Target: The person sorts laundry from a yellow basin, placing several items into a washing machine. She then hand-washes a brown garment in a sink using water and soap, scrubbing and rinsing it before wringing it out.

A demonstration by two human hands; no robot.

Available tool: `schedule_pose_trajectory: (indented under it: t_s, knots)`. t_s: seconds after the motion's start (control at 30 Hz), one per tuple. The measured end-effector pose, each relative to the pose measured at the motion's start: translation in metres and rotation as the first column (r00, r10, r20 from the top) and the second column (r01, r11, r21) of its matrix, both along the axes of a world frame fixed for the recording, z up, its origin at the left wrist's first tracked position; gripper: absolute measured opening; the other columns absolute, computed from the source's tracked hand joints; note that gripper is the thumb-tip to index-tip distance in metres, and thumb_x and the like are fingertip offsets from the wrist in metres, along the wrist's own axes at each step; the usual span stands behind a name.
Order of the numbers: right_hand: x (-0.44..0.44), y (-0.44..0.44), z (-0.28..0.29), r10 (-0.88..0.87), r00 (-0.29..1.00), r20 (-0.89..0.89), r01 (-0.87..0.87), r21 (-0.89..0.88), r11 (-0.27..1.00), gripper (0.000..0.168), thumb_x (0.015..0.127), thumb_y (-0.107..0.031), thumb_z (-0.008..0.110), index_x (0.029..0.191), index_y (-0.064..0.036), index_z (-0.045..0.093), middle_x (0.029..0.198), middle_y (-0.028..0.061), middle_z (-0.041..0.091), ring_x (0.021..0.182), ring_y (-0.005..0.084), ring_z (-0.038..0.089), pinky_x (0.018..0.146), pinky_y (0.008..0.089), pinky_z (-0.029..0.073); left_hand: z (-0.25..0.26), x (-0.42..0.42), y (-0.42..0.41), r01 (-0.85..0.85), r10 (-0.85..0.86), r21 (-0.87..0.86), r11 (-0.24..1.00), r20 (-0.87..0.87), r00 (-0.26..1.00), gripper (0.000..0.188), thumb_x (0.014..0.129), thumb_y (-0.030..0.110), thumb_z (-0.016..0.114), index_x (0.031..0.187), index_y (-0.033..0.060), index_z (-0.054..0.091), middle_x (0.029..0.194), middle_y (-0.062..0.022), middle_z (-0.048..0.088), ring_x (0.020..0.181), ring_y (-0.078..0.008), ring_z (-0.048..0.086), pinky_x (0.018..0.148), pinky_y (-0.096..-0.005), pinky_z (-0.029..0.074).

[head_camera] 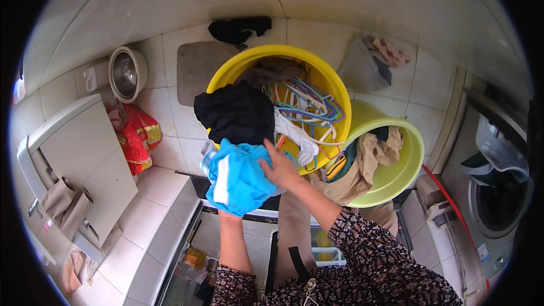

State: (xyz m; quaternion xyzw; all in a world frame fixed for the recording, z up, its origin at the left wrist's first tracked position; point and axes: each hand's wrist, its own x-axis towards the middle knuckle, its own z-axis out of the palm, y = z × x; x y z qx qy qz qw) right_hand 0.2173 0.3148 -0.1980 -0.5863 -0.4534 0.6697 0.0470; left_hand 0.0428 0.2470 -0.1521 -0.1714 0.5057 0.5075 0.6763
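A bundled bright blue garment with a white stripe [244,174] lies over my left hand [230,216], whose fingers are hidden beneath it. My right hand [278,165] rests on the bundle's right side with the thumb and fingers spread against the cloth. Just above, a black garment [238,112] hangs over the rim of a large yellow plastic tub [340,89]. Inside the tub are several coloured clothes hangers [312,102] and a white sock-like piece [306,153]. To the right, beige trousers [365,165] and a dark green cloth [342,163] drape over a lime-green tub [414,148].
A front-loading washing machine [497,204] stands at the right, dark green cloth near its opening. A red hose [450,199] runs beside it. At the left are a red plastic bag [138,136], a round basin [127,74] and a white cabinet [85,157]. Black cloth [240,29] lies behind the yellow tub.
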Motion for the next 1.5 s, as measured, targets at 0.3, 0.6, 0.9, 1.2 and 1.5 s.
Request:
schedule_pose_trajectory:
  t_s: [0.3, 0.6, 0.9, 1.2, 1.5]
  knots:
    - [-0.007, -0.002, 0.034, -0.005, 0.999, -0.041, 0.014, 0.219, 0.976, 0.059, 0.088, -0.031, 0.051, 0.138, -0.007, 0.031, 0.117, 0.0292, 0.049, 0.107, 0.0438, 0.049, 0.093, 0.042, 0.04, 0.009, 0.006, 0.007, 0.136, -0.128, 0.007, 0.991, -0.292, 0.948, 0.051, 0.096, 0.034, 0.038, 0.14, 0.0097, 0.028, 0.14, -0.009, 0.039, 0.125, -0.0262, 0.041, 0.106, -0.039, 0.032]
    - [0.063, 0.01, 0.025, -0.461, 0.864, -0.204, 0.488, 0.111, 0.866, 0.049, 0.094, -0.033, 0.038, 0.131, -0.001, 0.041, 0.127, 0.023, 0.049, 0.12, 0.0339, 0.046, 0.099, 0.0369, 0.036, 0.037, 0.084, 0.048, 0.146, -0.174, -0.097, 0.984, -0.44, 0.881, 0.042, 0.093, 0.026, 0.045, 0.129, 0.0042, 0.042, 0.124, -0.0098, 0.052, 0.108, -0.0196, 0.055, 0.092, -0.0345, 0.044]
    - [0.111, 0.023, 0.037, -0.382, 0.918, -0.107, 0.396, 0.306, 0.866, 0.054, 0.089, -0.032, 0.049, 0.131, 0.0, 0.038, 0.124, 0.0239, 0.047, 0.109, 0.0359, 0.049, 0.094, 0.0389, 0.037, -0.007, 0.105, 0.142, 0.367, -0.436, -0.264, 0.892, -0.72, 0.54, 0.044, 0.089, 0.024, 0.055, 0.127, 0.0061, 0.044, 0.111, -0.0076, 0.056, 0.095, -0.0185, 0.056, 0.082, -0.0323, 0.045]
    - [0.196, -0.042, 0.094, -0.401, 0.911, -0.093, 0.408, 0.071, 0.91, 0.044, 0.085, -0.021, 0.055, 0.124, -0.004, 0.048, 0.107, 0.0192, 0.058, 0.082, 0.0261, 0.061, 0.078, 0.0353, 0.048, -0.037, 0.114, 0.052, 0.571, -0.399, -0.523, 0.633, -0.852, -0.339, 0.053, 0.08, 0.015, 0.063, 0.126, -0.0022, 0.044, 0.118, -0.0205, 0.05, 0.101, -0.029, 0.054, 0.079, -0.0339, 0.048]
    - [0.431, -0.108, 0.13, -0.709, 0.687, 0.159, 0.666, 0.251, 0.702, 0.037, 0.085, -0.021, 0.054, 0.117, -0.003, 0.054, 0.1, 0.0168, 0.065, 0.087, 0.0292, 0.063, 0.079, 0.0367, 0.049, 0.023, 0.26, -0.025, 0.873, -0.913, -0.47, 0.132, -0.4, -0.077, 0.039, 0.085, 0.014, 0.054, 0.123, 0.0045, 0.046, 0.091, -0.0088, 0.061, 0.067, -0.0147, 0.061, 0.056, -0.0246, 0.046]
